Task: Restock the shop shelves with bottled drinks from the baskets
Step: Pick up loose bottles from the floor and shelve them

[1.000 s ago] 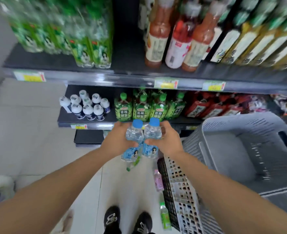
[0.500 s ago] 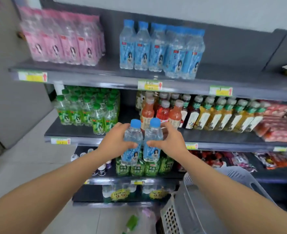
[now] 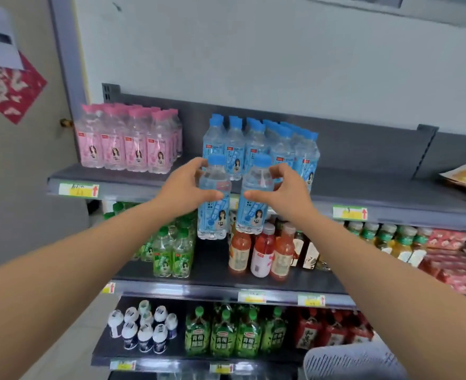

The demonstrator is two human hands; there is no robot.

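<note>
I hold two blue-capped, blue-labelled water bottles upright in front of the top shelf (image 3: 144,182). My left hand (image 3: 184,189) grips the left bottle (image 3: 213,215) round its upper body. My right hand (image 3: 282,193) grips the right bottle (image 3: 252,212) the same way. Both bottles hang at the height of the shelf's front edge, just ahead of a group of several matching blue bottles (image 3: 262,146) standing on that shelf.
Pink bottles (image 3: 129,144) stand left on the top shelf; its right part is bare up to a flat packet (image 3: 465,176). Lower shelves hold green bottles (image 3: 171,250), orange and red juices (image 3: 262,253) and small white bottles (image 3: 144,327). A grey basket rim (image 3: 347,360) shows at bottom right.
Both hands have lifted the two blue bottles from low beside the basket up to the top shelf's level. The view has tilted up from the floor to the upper shelves.
</note>
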